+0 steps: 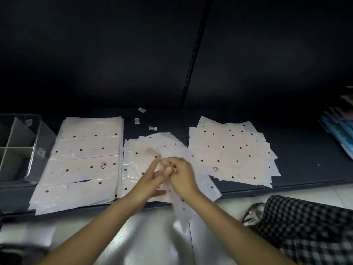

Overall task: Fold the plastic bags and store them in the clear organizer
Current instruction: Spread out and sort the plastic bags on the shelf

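Both hands meet over the middle pile [133, 159]; right hand [182, 175] grips a blurred bag [198, 180]; left hand [152, 175] has fingers straight, its hold unclear; organizer [36, 142] far left, cut off.

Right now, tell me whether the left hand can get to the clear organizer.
Probably yes, once freed. The left hand is busy with the right hand on a dotted bag; between it and the clear organizer lies only a flat stack of bags.
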